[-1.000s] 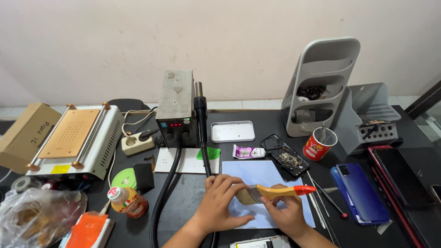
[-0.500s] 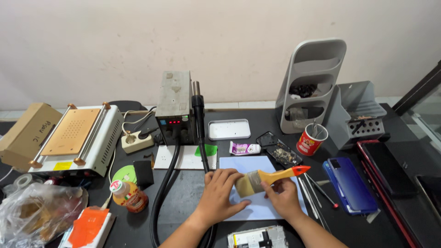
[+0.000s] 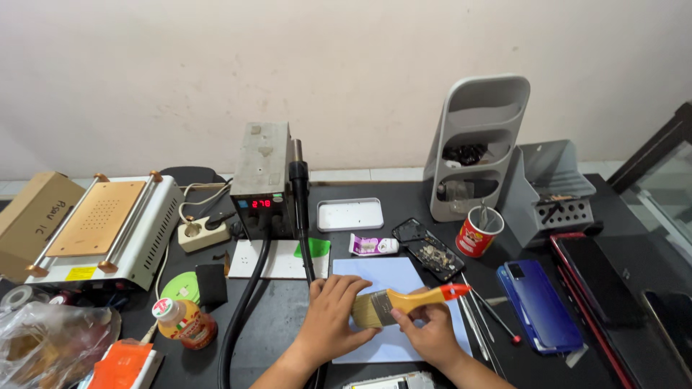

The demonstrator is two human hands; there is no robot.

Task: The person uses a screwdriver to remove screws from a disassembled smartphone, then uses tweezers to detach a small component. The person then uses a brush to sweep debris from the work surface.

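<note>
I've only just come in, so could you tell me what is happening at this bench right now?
A person sits at a dark workbench with both hands over a pale blue mat. The right hand holds a paintbrush by its yellow handle, bristles pointing left. The left hand rests flat on the mat beside the bristles. An opened phone, a blue phone and a hot-air station sit around them.

1. A plain cream wall (image 3: 360,65) fills the far side, evenly lit.
2. A pale tiled strip (image 3: 375,175) runs along its foot.
3. A black worktable (image 3: 620,198) spans the near area.
4. At right, a dark-framed glass panel (image 3: 667,173) leans.
</note>
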